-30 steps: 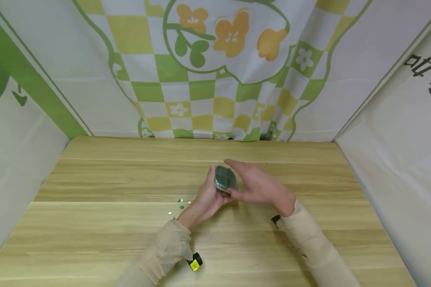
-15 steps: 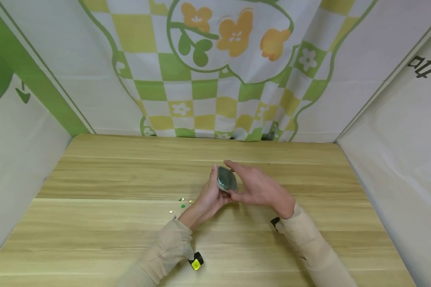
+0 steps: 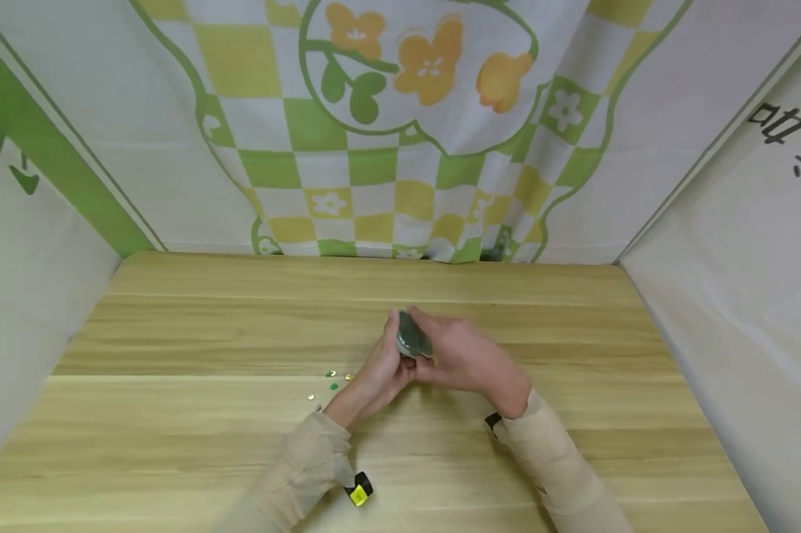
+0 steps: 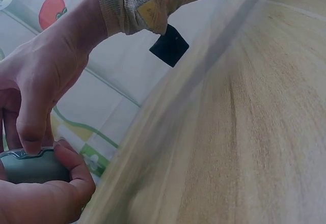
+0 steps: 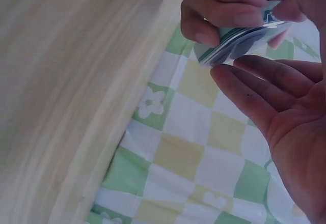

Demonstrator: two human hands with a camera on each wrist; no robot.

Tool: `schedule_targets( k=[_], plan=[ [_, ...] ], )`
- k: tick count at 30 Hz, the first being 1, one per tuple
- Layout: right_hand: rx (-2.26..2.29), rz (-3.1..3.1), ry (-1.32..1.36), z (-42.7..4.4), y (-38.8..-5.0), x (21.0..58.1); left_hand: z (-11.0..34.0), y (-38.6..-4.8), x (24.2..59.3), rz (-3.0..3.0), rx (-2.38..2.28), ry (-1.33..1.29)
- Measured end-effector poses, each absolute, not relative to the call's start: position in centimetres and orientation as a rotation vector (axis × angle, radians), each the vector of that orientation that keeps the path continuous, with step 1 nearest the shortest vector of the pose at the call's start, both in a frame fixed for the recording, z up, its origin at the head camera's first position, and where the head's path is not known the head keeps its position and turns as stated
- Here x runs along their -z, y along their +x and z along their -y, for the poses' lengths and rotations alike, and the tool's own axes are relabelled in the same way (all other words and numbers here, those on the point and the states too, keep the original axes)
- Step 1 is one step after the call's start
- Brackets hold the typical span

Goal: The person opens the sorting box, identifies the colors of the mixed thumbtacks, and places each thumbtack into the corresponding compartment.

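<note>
A small green case [image 3: 411, 339] with rounded corners and a shiny clear lid is held up above the table in the head view. My left hand [image 3: 377, 374] grips it from below and the left side. My right hand [image 3: 470, 359] reaches over from the right, its thumb at the near edge and its fingers along the far side. In the left wrist view the right thumb presses the rim of the case [image 4: 35, 167]. The right wrist view shows the right fingertips against the lid side of the case [image 5: 239, 46]. The contents cannot be made out.
Several small green and gold flakes [image 3: 334, 386] lie on the wooden table [image 3: 174, 437], left of the hands. A black mount with a yellow label [image 3: 358, 491] hangs at the left sleeve. A checked flower curtain [image 3: 380, 178] stands behind the table, white panels at both sides.
My right hand has moved left and closed in on the case, covering more of its lid. The case has tilted more edge-on to the head view. My left hand keeps its grip.
</note>
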State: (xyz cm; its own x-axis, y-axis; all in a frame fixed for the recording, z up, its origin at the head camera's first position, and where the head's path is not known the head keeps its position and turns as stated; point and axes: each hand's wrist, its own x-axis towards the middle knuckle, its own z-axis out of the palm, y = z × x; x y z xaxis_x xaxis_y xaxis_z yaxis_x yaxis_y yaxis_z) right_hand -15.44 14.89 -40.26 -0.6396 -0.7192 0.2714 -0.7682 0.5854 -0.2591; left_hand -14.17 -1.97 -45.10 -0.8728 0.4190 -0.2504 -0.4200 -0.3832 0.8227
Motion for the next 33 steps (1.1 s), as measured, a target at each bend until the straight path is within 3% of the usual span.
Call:
schedule_targets(
  k=[13,24,33],
  plan=[
    [-0.530,2.681,1.252,-14.3,-15.3,39.6,2.0,-14.4,45.0,-1.372,-2.272,0.041],
    [-0.955,2.565,1.038,-18.1,-16.3,38.5,1.8,-14.0,44.7,-1.324,-2.227,0.119],
    [-1.458,2.703,0.722,-18.6,-17.2,40.1,2.5,-14.0,44.8,-1.182,-2.280,0.070]
  ],
)
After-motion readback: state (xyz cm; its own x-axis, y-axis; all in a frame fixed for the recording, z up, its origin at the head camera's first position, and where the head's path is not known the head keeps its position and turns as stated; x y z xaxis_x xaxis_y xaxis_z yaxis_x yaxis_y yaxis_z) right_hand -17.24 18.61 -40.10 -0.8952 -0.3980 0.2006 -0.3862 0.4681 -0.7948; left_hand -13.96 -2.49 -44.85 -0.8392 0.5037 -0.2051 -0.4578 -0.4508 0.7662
